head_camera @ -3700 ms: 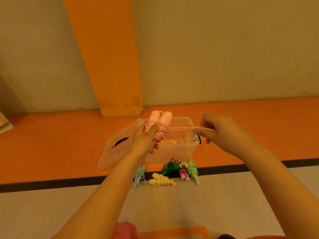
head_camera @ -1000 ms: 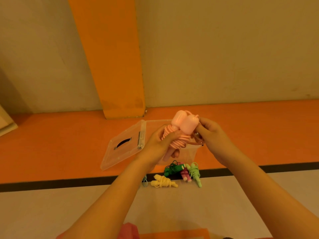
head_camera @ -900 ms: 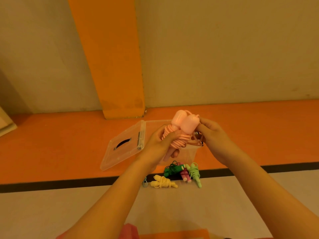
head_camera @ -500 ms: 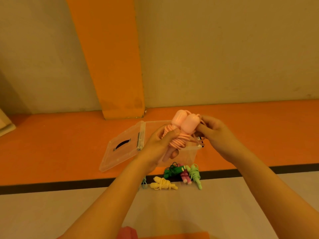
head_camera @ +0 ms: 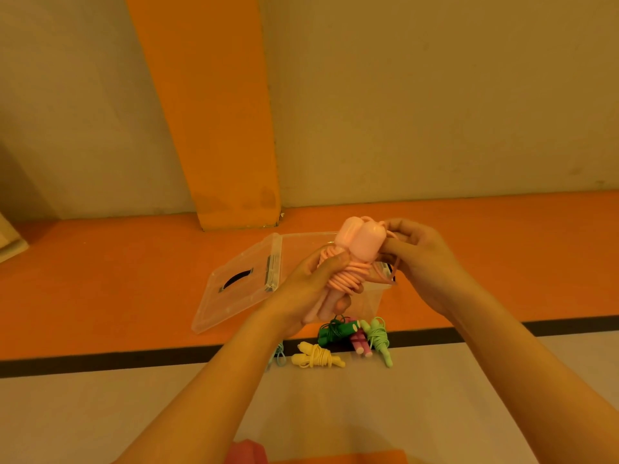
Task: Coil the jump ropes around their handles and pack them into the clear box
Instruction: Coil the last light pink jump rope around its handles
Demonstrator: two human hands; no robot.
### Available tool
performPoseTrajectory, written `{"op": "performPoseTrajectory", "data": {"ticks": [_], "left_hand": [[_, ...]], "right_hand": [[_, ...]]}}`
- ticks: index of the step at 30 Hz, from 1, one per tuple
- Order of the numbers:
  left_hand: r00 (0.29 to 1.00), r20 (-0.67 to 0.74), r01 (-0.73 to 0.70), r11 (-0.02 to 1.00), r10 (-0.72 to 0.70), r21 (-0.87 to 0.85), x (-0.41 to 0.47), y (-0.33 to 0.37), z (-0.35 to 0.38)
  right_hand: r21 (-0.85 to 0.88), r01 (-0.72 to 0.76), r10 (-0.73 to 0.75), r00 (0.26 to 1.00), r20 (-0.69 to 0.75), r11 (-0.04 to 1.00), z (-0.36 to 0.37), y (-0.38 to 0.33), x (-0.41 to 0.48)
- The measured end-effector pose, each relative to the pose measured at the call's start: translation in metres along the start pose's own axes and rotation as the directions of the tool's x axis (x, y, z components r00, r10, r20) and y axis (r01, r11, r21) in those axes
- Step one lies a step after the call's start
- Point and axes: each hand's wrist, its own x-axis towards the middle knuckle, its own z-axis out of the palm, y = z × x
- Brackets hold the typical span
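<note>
Two large things frame the job: the clear box (head_camera: 371, 298), open at the centre of the frame and mostly behind my hands, and its lid (head_camera: 234, 289), leaning against the box's left side. I cannot tell whether anything lies inside yet.

My left hand (head_camera: 310, 288), at centre frame, is clamped around the pink jump rope (head_camera: 360, 244). Both handles are side by side and upright above the box, and my thumb presses on the turns of cord wound about their middles. My right hand (head_camera: 423, 262), just to the right, has its fingers curled on the last loose loop (head_camera: 391, 277) of that cord, beside the handle tops.

I judge the winding nearly finished, so the step now is securing the tail. To do it well I should:
- press the left thumb firmly on the coil so the turns do not slacken;
- draw the loop snug;
- tuck it under a turn or over the handle ends rather than leave it hanging.

The cord looks springy and would likely unwind if freed too soon. Only then should the bundle go down into the box.

Five smaller coiled ropes wait on the floor below the box at lower centre: the light green rope (head_camera: 378, 339), yellow rope (head_camera: 316, 358), dark green rope (head_camera: 335, 331), deeper pink rope (head_camera: 359, 344), and a blue rope (head_camera: 278, 356) mostly hidden by my left wrist.
</note>
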Motion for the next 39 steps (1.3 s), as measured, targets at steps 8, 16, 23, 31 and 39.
{"op": "performPoseTrajectory", "data": {"ticks": [8,16,23,31,39], "left_hand": [[0.999,0.051,0.010,1.000,-0.010,0.007,-0.006,0.005,0.004],[0.999,0.038,0.033,0.998,-0.035,0.059,-0.005,0.006,-0.003],[0.999,0.033,0.028,0.999,-0.030,0.035,0.007,0.008,-0.001],[1.000,-0.001,0.023,1.000,-0.023,-0.019,0.031,0.011,-0.001],[0.992,-0.120,-0.036,0.998,0.041,0.042,0.047,0.015,-0.005]], "right_hand": [[0.058,0.039,-0.039,0.999,0.004,0.998,0.008,-0.001,-0.004],[-0.045,0.048,-0.054,0.987,-0.151,0.998,0.015,0.001,-0.002],[0.143,0.072,-0.046,0.984,-0.173,0.987,0.020,0.001,0.011],[0.112,0.070,-0.054,0.989,-0.140,0.991,0.009,-0.002,0.034],[-0.094,0.128,-0.148,0.956,-0.254,0.987,0.008,-0.002,0.049]]}}
